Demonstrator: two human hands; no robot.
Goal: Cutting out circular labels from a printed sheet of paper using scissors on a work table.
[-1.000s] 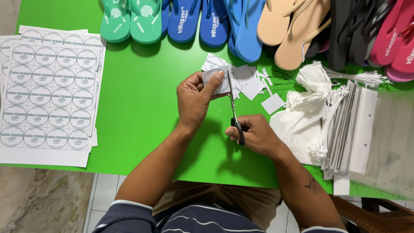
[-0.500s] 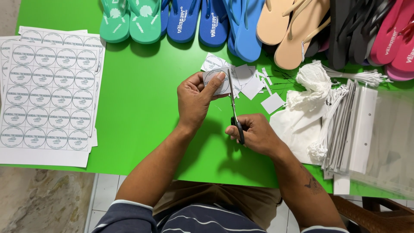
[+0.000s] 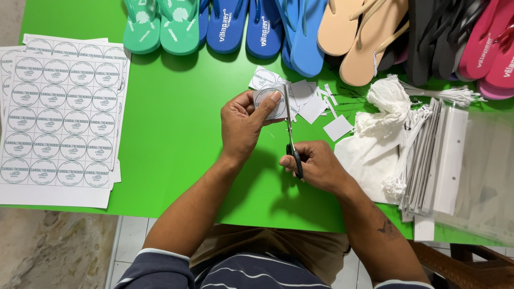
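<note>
At the far left, a stack of label sheets [image 3: 59,115] lies flat on the green table [image 3: 171,134], each sheet printed with rows of round labels. Along the table's far edge runs a row of flip-flops: a green pair [image 3: 160,24], then blue ones [image 3: 262,27], tan ones [image 3: 364,37], black ones [image 3: 433,37] and pink ones [image 3: 490,48] at the right.

Near the middle, the left hand [image 3: 243,128] pinches a round label [image 3: 270,101] between thumb and fingers, holding it up above the table. Just right of it, the scissors [image 3: 290,136] stand nearly upright in the picture, blades pointing away from the person and meeting the label's right edge; whether the blades are closed on the paper is hard to tell from here. The right hand [image 3: 316,166] grips the dark scissor handles, fingers curled through them.

Behind the label lie paper offcuts [image 3: 316,107], small white squares and strips scattered on the table. Further right sits a heap of white string ties [image 3: 391,101] on a white sheet, then a stack of clear bags [image 3: 466,166] with white header strips, reaching to the right edge.
</note>
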